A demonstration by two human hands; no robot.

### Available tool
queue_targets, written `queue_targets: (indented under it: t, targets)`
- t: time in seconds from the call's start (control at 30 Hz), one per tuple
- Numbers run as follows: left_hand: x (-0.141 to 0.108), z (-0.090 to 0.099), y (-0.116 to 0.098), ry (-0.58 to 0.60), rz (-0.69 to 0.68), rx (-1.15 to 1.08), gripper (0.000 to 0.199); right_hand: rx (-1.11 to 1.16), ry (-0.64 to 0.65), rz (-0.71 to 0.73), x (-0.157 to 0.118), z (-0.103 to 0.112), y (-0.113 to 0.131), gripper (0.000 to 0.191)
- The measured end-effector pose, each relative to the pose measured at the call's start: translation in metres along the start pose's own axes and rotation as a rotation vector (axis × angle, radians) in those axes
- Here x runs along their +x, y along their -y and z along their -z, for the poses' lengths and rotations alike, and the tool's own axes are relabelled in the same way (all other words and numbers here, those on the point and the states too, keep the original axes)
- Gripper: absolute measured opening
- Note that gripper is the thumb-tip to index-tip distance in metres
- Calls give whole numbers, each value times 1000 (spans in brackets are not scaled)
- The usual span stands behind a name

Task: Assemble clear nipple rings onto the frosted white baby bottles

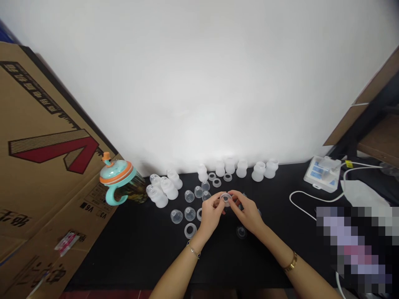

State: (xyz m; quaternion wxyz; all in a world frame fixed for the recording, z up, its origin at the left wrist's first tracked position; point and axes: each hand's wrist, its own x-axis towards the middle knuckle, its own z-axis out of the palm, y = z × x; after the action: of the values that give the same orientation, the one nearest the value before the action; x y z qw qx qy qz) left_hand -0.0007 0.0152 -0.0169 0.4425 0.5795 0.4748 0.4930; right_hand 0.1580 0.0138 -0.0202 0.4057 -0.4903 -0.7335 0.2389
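Note:
Between the fingertips of my left hand point(211, 215) and my right hand point(249, 212) is a translucent screw ring point(226, 198). Whether a teat sits inside the ring is too small to tell. Both hands are closed around its rim, above the black table. Left of them lie several clear dome caps point(190, 214) and a loose pale ring point(190, 230). Below my right hand rests a clear teat-like piece point(241, 232). My right hand partly covers other clear pieces. Further back, more rings point(216, 182) lie before small open white bottles point(241, 168).
Capped white bottles point(169, 188) cluster at the left beside a turquoise-lidded jug point(116, 182) and a large cardboard box point(46, 145). A white wall backs the black table point(134, 253). At right are a white plastic case point(322, 173), a white cable point(311, 193) and a pixelated patch.

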Motion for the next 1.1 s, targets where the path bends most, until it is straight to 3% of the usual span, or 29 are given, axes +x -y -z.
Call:
queue_targets:
  t: [0.23, 0.57, 1.1]
  targets:
    - [-1, 3, 4, 13, 11, -48, 39, -34, -11, 17, 1, -1, -2, 34]
    - [-6, 2, -2, -28, -126, 348, 27, -24, -49, 43, 1, -3, -6, 30]
    - [-4, 0, -2, -3, -114, 256, 20, -43, -73, 64, 1, -1, -2, 26]
